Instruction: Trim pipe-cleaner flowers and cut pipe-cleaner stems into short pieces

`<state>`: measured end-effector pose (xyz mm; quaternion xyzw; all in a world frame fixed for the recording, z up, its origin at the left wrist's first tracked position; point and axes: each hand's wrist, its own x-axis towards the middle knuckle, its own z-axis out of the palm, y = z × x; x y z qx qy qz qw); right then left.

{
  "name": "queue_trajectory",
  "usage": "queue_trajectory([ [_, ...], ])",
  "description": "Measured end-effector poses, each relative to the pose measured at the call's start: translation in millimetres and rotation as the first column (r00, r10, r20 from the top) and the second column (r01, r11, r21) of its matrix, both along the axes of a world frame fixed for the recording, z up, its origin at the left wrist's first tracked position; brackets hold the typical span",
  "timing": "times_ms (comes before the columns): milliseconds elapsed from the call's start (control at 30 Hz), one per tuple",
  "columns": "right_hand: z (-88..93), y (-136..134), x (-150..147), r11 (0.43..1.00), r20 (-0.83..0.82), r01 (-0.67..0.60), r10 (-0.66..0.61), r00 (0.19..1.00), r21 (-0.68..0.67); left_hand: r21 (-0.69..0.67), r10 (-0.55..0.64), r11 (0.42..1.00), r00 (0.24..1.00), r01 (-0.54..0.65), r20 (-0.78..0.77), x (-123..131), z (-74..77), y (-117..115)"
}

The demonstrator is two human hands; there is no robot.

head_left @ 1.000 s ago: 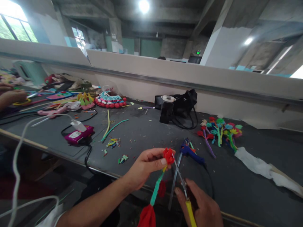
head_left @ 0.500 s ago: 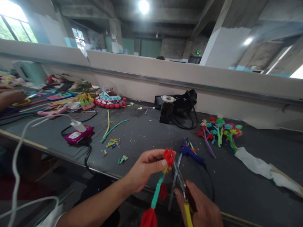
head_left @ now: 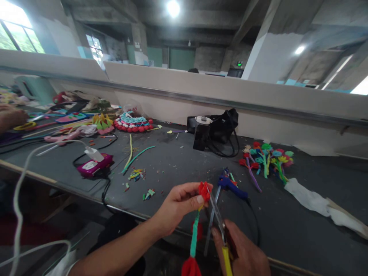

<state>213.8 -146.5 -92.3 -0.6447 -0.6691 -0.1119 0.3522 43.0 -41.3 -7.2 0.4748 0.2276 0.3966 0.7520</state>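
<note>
From my end I see the left hand (head_left: 179, 205) pinching a red flower (head_left: 204, 190) between thumb and fingers, just above the near edge of the desk (head_left: 172, 161). Its green stem (head_left: 194, 235) hangs below that edge, with more red at the bottom. My right hand (head_left: 244, 249) is curled around yellow-handled scissors (head_left: 221, 228), their tips at the flower.

The closest obstacle is a blue glue gun (head_left: 234, 188) lying just beyond the right hand. Its clear stick (head_left: 212, 216) passes behind the scissors and juts past the near edge, and its cable (head_left: 256, 222) curves behind the right hand.

Left of the flower I see two piles of clippings (head_left: 137, 174), then a purple socket (head_left: 107, 163) with a white plug, whose cable (head_left: 19, 207) droops over the near edge toward the left corner. A black bag (head_left: 225, 130) sits by the far edge. Toward the right end lies a bunch of flowers (head_left: 266, 158) beside a white wrap (head_left: 307, 197). Another person's hand (head_left: 10, 118) is at the left end, among coloured strips.
</note>
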Motion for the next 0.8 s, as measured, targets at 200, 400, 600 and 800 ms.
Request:
queue_trajectory([
  [200, 3.4, 0.2, 1.9, 0.998, 0.024, -0.061, 0.060, 0.998, 0.033, 0.000, -0.028, 1.000, 0.999, 0.028, 0.020, -0.3, 0.7, -0.5],
  [400, 10.8, 0.6, -5.2, 1.000, 0.014, 0.006, -0.007, 1.000, 0.027, -0.006, -0.018, 1.000, 0.999, 0.018, 0.033, -1.4, 1.0, -0.3],
  [600, 23.8, -1.8, -14.9, 0.986, -0.317, -0.119, 0.077, 0.945, -0.116, -0.047, -0.031, 0.998, 0.998, 0.034, 0.056, -1.1, 2.7, 1.3],
  [800, 34.0, -0.1, -19.9, 0.969, -0.526, -0.202, 0.098, 0.845, -0.144, -0.157, -0.036, 0.986, 0.994, 0.052, 0.107, 0.3, 2.5, 3.5],
])
